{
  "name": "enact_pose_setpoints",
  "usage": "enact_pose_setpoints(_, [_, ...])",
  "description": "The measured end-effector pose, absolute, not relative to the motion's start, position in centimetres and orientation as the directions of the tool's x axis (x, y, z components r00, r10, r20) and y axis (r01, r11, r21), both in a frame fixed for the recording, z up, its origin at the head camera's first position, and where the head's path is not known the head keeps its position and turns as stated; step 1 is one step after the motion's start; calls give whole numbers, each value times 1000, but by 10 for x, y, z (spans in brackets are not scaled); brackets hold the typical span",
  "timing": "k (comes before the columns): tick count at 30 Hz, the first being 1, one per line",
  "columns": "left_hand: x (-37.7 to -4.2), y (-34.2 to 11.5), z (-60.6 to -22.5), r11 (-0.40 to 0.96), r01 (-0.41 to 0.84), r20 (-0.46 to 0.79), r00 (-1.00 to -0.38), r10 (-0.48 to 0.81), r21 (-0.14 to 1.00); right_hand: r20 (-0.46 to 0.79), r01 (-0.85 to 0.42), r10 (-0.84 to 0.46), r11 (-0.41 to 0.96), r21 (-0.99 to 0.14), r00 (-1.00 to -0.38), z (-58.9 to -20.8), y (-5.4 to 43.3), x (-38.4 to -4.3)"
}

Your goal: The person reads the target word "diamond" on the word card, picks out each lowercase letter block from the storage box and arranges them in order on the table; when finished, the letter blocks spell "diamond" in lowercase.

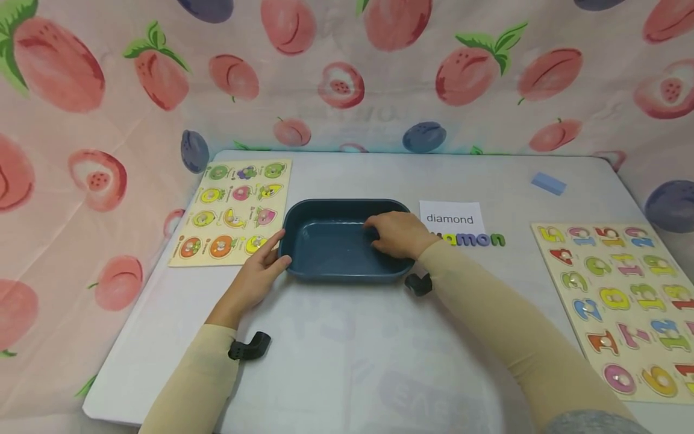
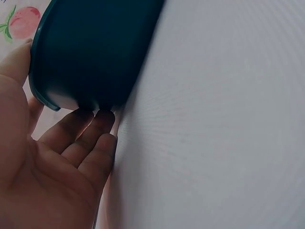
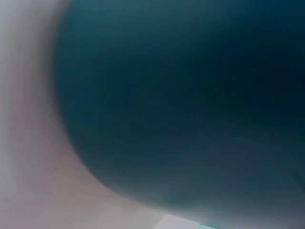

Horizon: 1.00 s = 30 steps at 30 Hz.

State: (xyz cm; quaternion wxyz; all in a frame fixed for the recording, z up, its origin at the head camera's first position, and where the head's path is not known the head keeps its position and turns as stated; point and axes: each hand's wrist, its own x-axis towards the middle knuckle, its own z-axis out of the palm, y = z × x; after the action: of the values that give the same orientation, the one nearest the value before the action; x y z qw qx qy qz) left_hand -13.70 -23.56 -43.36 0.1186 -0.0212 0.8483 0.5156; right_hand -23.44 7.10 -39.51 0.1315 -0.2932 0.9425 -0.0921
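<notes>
A dark blue rectangular basin [image 1: 325,278] sits on the white table. At its left end my left hand [image 1: 257,278] grips the basin, thumb and fingers on the rim and outer wall. In the left wrist view the left fingers [image 2: 97,155] rest against the outside of the basin [image 2: 90,57]. My right hand [image 1: 398,234] reaches over the right end into the basin, its fingers bent; whether they pinch anything is hidden. Only a blurred basin wall [image 3: 143,119] fills most of the right wrist view. By the right wrist lie coloured letters [image 1: 479,240], partly covered by the arm.
A white card [image 1: 451,217] reading "diamond" lies above the letters. To the left is a fruit puzzle board [image 1: 228,211]; at the right edge, a number puzzle board [image 1: 623,301]. A small blue block [image 1: 549,183] lies at the back right. A fruit-print curtain [image 1: 347,120] borders the table.
</notes>
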Motion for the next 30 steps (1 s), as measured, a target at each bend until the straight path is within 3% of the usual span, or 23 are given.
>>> enact_pose_setpoints(30, [-137,-236,-433,474,-132,-201,-975,97,871,-175,-578,-599,800,-160,-781,-398,71,-228])
